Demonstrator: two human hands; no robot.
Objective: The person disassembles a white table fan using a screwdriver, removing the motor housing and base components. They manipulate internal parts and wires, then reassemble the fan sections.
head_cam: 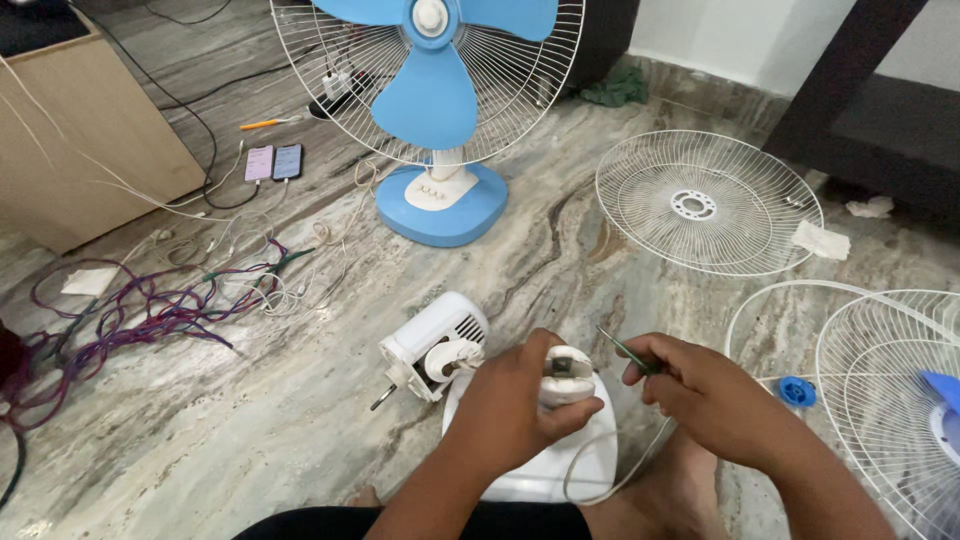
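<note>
My left hand (515,405) grips the white neck piece (566,377) of a dismantled table fan, which stands on its white base (560,465) in front of me. The fan's white motor housing (432,345) lies tipped to the left of my hand, its metal shaft pointing down-left. My right hand (700,395) holds a thin green-handled screwdriver (622,349), its tip raised just right of the neck piece. A white cord (625,470) loops below my hands.
A blue table fan (432,110) stands at the back centre. A loose white fan grille (708,200) lies on the marble floor at right, another grille (890,390) with a blue knob (797,391) nearer. Tangled wires (150,305), two phones (272,162) and a wooden cabinet (75,140) are at left.
</note>
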